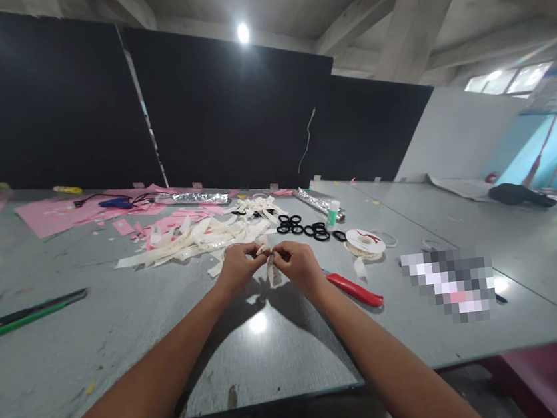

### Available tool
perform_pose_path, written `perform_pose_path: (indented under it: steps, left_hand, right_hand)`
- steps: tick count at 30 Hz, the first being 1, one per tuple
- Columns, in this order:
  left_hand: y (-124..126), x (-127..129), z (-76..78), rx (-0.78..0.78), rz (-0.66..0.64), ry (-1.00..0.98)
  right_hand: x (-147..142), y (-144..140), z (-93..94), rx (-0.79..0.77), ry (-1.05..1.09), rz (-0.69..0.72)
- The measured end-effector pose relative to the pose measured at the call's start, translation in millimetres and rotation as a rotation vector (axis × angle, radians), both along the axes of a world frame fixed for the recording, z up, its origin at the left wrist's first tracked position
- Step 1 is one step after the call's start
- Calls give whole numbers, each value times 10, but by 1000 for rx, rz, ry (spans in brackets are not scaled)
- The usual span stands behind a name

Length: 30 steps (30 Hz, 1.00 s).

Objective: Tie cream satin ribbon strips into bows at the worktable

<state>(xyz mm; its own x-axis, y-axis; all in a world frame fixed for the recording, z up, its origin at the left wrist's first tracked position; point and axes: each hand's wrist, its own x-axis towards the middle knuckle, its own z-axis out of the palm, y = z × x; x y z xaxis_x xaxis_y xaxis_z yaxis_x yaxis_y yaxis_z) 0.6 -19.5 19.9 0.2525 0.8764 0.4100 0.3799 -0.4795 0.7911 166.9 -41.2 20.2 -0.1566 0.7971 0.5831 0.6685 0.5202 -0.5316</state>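
Note:
My left hand [238,265] and my right hand [296,262] meet above the grey table [216,370], fingertips pinched close together. Between them is a short cream ribbon [274,276], gripped from both sides, its tail hanging below the fingers. Part of it is hidden behind my fingertips. Just beyond my left hand lies a heap of cream ribbon strips [196,235]. Several black hair ties [320,233] lie past my right hand. A spool of ribbon [365,242] rests to their right, with a loose end toward me. Beside my right wrist is a red-handled tool [355,290], its head partly covered.
Pink sheets and scraps [53,216] spread at the back left, with foil-wrapped pieces [197,199] nearby. A small white-and-green bottle [333,213] stands behind the hair ties. At far left lies a green-and-black tool [29,314]. A blurred-out object [448,283] is at right. Black panels [237,106] rise behind.

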Motion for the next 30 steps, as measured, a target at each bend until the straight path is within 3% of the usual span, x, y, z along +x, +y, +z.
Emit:
perform_pose_path:
  steps: [5, 12, 21, 25, 30]
  left_hand:
    - [83, -10, -62, -135, -95, -129]
    - [86, 8, -43, -208, -127, -217]
    - [53, -9, -14, -152, -107, -146]
    - [34, -4, -11, -49, -76, -74]
    - [23, 6, -3, -48, -71, -61]
  right_hand:
    - [7, 30, -11, -76, 140, 48]
    - [0, 64, -7, -185, 315, 121]
    - [4, -53, 59, 66, 46, 12]
    - [19, -34, 53, 84, -22, -21]
    - [29, -18, 50, 77, -17, -17]
